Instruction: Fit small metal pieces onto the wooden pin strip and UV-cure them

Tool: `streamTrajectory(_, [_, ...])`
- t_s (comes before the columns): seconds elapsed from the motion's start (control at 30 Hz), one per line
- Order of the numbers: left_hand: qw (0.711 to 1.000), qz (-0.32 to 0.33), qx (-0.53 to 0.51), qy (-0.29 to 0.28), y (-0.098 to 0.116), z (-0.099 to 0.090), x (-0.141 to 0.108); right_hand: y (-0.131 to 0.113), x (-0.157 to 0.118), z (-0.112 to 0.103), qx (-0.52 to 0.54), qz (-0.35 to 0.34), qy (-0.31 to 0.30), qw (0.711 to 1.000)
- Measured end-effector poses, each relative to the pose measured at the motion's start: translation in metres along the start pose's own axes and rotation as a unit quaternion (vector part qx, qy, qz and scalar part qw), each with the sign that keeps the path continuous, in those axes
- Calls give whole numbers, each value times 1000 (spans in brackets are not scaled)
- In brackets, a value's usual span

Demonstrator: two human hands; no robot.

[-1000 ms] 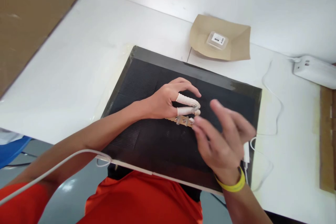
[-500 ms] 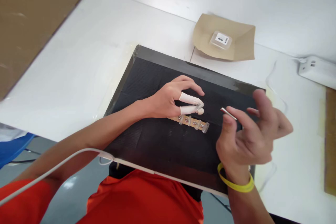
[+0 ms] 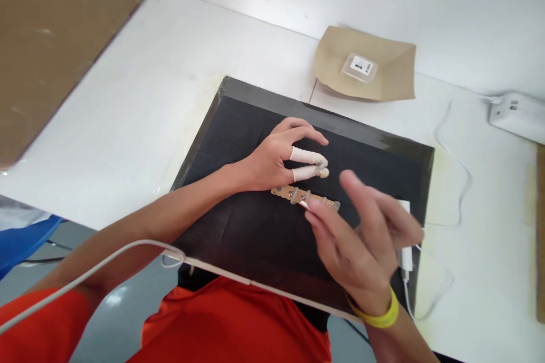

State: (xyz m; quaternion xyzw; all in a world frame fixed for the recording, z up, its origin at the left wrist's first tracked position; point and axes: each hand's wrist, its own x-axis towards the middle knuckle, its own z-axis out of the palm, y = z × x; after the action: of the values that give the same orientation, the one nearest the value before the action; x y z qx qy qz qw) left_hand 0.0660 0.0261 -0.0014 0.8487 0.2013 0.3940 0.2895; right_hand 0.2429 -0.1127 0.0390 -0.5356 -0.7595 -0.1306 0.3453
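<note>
My left hand (image 3: 289,153) is over the black mat (image 3: 251,238), thumb and index finger in white finger covers. The two covered tips pinch something small and greyish that I cannot make out. Just below them lies a narrow tan strip (image 3: 281,191) with clear crosspieces and small metallic pieces. My right hand (image 3: 357,244), a yellow band at its wrist, reaches over the strip's right part and hides some of it. Between its thumb and index finger is a thin metallic piece (image 3: 304,203), its tip at the strip, mostly covered by the fingers.
Behind the mat stands a tan paper tray (image 3: 392,76) with a clear labelled box (image 3: 360,67) in it. A white power strip (image 3: 517,116) is at the right. A white device (image 3: 406,258) with a cable lies at the mat's right edge. Brown board (image 3: 63,39) fills the upper left.
My right hand has moved left, bringing the metallic piece from the mat's right side to the strip. The white device has come into view. My left hand keeps its pinch.
</note>
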Motion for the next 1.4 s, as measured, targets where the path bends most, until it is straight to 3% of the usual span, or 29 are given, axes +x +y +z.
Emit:
streamTrajectory(0.13, [1000,-13,22,-1,-1,1,0,2,-1,5,-2,117,61,991])
streamTrajectory(0.3, [1000,-4,7,-14,-3,2,-1,1,1,7,7,-33,-12,999])
streamTrajectory(0.47, [1000,-12,5,-12,-3,2,-2,7,4,9,6,106,72,992])
streamTrajectory(0.6, [1000,-16,6,-20,-4,2,-2,6,5,7,17,-23,-15,999])
streamTrajectory(0.63, [1000,-15,7,-19,-4,2,-2,7,5,7,13,-19,-8,1000])
streamTrajectory(0.77, [999,-16,6,-27,-5,3,-2,9,5,8,-2,107,63,992])
streamTrajectory(0.9, [999,-17,19,-21,-6,5,-3,7,5,7,13,-30,-4,999])
streamTrajectory(0.93, [999,-16,29,-15,-7,5,-3,8,5,7,11,-36,-1,999])
streamTrajectory(1.07, [996,6,92,19,-6,9,-5,14,4,7,-13,101,67,993])
streamTrajectory(1.1, [993,15,115,24,-5,9,-5,15,4,7,-12,100,62,993])
streamTrajectory(1.23, [982,44,183,19,-1,11,-7,14,4,6,3,-27,3,1000])
streamTrajectory(1.33, [981,45,188,14,1,12,-6,14,4,5,-18,60,52,997])
streamTrajectory(1.4, [981,42,186,12,1,12,-6,14,4,5,-14,82,46,995])
